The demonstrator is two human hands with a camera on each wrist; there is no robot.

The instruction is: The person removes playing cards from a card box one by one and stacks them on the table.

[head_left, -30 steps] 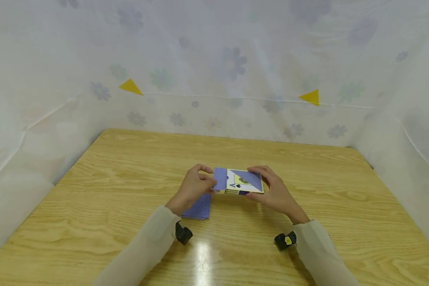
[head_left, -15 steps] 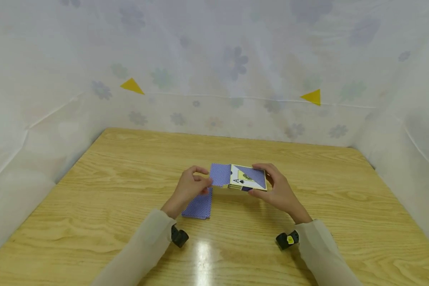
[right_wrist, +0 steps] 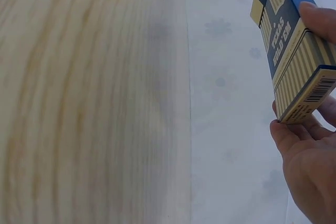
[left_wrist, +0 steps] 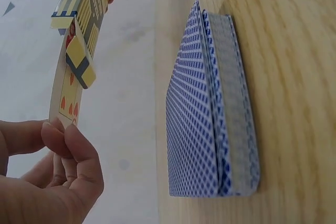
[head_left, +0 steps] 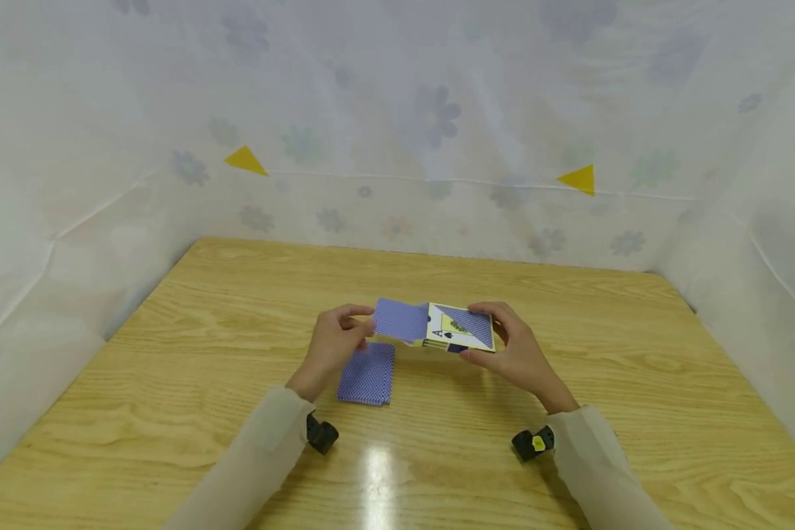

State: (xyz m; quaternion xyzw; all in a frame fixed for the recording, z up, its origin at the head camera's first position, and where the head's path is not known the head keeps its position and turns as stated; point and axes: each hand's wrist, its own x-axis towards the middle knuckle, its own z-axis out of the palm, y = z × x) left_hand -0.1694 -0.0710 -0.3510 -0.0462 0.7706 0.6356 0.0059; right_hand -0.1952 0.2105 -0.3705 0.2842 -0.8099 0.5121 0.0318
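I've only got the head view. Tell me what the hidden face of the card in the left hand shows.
Observer: In the left wrist view, the card shows red hearts.

Operator: Good. Now read me the side of the box.

Observer: The right wrist view shows "TEXAS HOLD'EM" on it.

Operator: Check the end by the right hand too.

Observer: There's a barcode printed on that end.
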